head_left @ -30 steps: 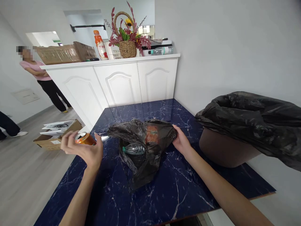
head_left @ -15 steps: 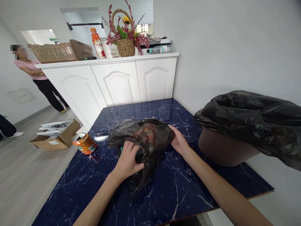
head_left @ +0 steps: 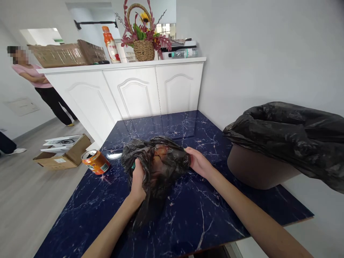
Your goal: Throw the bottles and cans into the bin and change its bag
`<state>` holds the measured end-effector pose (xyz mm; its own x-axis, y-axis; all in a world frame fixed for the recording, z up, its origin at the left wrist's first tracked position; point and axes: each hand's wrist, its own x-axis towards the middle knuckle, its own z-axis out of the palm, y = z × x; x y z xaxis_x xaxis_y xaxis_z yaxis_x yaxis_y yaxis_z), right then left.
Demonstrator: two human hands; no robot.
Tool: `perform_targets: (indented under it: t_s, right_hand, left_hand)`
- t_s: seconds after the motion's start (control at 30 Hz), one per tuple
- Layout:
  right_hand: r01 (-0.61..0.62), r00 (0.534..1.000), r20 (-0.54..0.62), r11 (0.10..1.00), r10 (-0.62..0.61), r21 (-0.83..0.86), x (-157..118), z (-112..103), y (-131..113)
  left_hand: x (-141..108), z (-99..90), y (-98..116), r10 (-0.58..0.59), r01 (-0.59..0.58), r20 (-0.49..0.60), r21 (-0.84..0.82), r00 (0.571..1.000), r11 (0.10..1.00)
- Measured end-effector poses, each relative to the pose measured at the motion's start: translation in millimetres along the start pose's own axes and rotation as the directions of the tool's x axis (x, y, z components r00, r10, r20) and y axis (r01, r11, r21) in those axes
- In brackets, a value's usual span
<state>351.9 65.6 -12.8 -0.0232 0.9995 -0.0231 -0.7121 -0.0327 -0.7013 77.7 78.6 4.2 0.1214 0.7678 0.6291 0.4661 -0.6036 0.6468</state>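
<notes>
A crumpled black plastic bag lies on the dark blue marbled table. Through its thin film, something orange-brown shows faintly, and a bit of green peeks out at its left side. My left hand grips the bag's gathered left part, thumb on top, its other fingers hidden in the folds. With fingertips pinched, my right hand holds the bag's right edge. An orange drink can stands on the table left of the bag, apart from both hands.
At the right stands a brown bin lined with a black bag. Behind the table, a white cabinet carries a flower basket, bottles and a cardboard box. An open carton sits on the floor near a standing person.
My left hand has turned thumb-up and closed round the bag's left part, bunching it. My right hand has shifted slightly left with the bag's edge.
</notes>
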Motion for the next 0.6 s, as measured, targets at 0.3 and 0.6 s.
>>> perform_targets:
  t_s: [0.3, 0.6]
  right_hand:
    - [0.318, 0.895, -0.381, 0.93, -0.232, 0.182, 23, -49, -24]
    - [0.307, 0.896, -0.388, 0.933, -0.217, 0.186, 27, -50, -18]
  left_hand:
    - [27, -18.1, 12, -0.053, 0.049, -0.201, -0.025, 0.978, 0.999]
    - [54, -67.1, 8, -0.05, 0.042, -0.583, -0.027, 0.811, 0.999]
